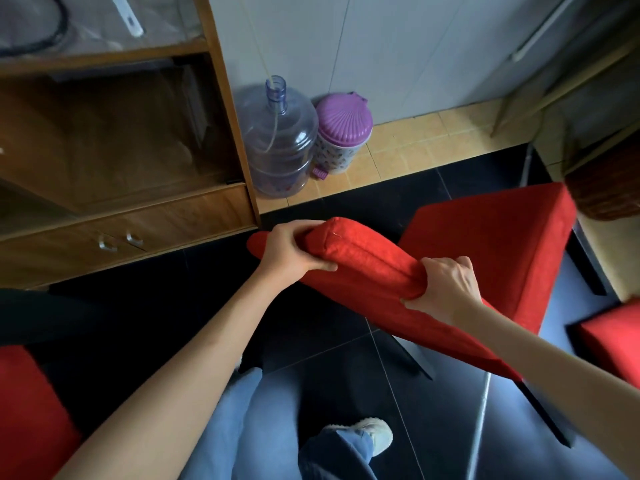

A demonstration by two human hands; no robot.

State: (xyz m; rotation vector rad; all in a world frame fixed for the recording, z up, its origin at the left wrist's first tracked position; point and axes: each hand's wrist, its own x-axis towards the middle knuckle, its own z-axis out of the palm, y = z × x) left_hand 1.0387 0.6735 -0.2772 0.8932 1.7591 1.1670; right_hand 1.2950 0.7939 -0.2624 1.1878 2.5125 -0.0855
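Note:
A flat red cushion (363, 268) hangs in the air over the dark floor, seen edge-on, held by both hands. My left hand (294, 251) grips its far left corner, fingers over the top and thumb along the near side. My right hand (446, 289) grips the same seamed edge further right, fingers curled over it. The cushion's lower end runs down behind my right forearm. Just behind it stands a red upholstered chair seat (502, 244) on dark legs.
A wooden glass-fronted cabinet (221, 109) fills the left. A clear water jug (280, 143) and a purple-lidded bin (343, 129) stand by the wall. More red seats sit at the far left (31, 420) and right (613, 337). My jeans and shoe (374, 434) are below.

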